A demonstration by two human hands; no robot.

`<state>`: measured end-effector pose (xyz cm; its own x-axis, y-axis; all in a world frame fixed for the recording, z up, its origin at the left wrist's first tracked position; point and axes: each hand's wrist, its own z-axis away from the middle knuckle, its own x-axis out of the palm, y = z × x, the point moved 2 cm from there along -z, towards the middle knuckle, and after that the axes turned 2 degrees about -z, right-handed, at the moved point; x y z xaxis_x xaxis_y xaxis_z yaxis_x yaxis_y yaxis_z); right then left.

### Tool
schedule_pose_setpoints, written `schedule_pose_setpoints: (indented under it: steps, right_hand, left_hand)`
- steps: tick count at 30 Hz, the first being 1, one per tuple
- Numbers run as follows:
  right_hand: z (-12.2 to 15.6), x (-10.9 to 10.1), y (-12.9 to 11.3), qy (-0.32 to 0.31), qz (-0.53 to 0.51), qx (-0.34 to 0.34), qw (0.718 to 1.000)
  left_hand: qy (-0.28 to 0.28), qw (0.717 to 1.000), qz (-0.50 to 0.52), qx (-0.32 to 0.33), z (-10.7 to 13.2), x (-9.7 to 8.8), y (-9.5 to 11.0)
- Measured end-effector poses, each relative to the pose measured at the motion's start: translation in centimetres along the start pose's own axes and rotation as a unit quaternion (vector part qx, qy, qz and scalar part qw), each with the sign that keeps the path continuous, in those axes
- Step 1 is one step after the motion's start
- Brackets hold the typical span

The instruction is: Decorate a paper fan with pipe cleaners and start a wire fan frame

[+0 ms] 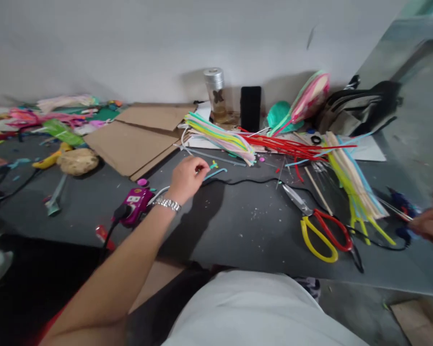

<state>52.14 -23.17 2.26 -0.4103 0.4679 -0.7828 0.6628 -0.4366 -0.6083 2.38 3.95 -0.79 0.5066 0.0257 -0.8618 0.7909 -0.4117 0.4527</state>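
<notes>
In the head view, the small piece [214,165] at the left hand [187,178] is bright green and yellow, with short, stubby parts sticking out; its finer shape is too small to tell. The thin pale sticks [393,208] at the right hand [430,227] are slim and straight, slightly blurred.

The green and yellow piece sits right at the tips of the left fingers [201,167], which are pinched together on it, on the side facing the right hand. A light blue fuzzy strip [216,174] with a bent end lies just below those fingertips. The pale sticks run from the right fingers toward the left, tilted up and away from them; these fingers, at the edge of the view, are closed around the stick ends.

Beyond the left fingers, slightly to their right, a pastel bundle of fuzzy strips [222,137] lies on the table [234,240]. A purple power strip [136,204] is to their left and nearer the person, and flat cardboard [133,144] lies farther off on that side. Scissors [319,223] with one yellow and one red handle lie between the hands, nearer the right fingers. A yellow, cream and blue bundle [353,175] lies beyond and left of the right fingers.
</notes>
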Motion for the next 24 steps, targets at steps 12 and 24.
schedule_pose_setpoints:
  steps: [12,24]
  right_hand:
    - [5.6,-2.8,-4.5,-0.034,-0.255,0.087,0.962]
    - [10.9,6.8,-10.4,-0.18,-0.442,0.084,0.875]
  left_hand:
    - [0.007,0.989,0.136,-0.063,0.5,3.2,4.2]
    - [-0.117,0.744,0.644,-0.131,6.0,5.8,15.9]
